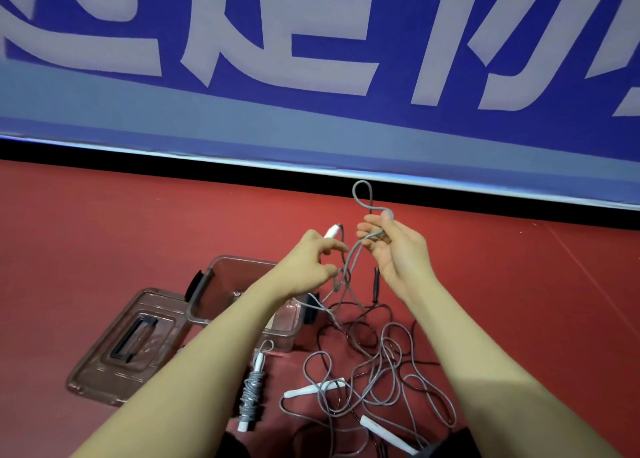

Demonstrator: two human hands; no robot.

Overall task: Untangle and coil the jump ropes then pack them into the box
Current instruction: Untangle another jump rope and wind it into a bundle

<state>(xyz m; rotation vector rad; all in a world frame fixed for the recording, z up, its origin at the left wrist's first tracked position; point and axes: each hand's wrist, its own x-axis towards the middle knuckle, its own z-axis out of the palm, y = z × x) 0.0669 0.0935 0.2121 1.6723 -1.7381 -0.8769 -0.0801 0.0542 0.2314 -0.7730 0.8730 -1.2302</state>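
Mostly limp: grey rope (349,267) hangs between my hands, its tail in the floor tangle (374,371) beside the box (207,284). Left hand (311,267) pinches the white handle (331,231); right hand (394,249) curls round a springy loop. I'd grip handles, not slick cord.

I am getting a single feed, from the wide-angle camera worn on the person's head. It is looking forward and steeply down over both forearms, which are entering from the bottom edge and meeting near the middle of the frame. It is sitting close above the left hand (313,260) and right hand (391,246), with the red floor (104,222) lying farther below. The top half is taking in a blue banner (311,76) with large pale lettering, bowed by the lens. With only one view, nothing is overlapping with another.
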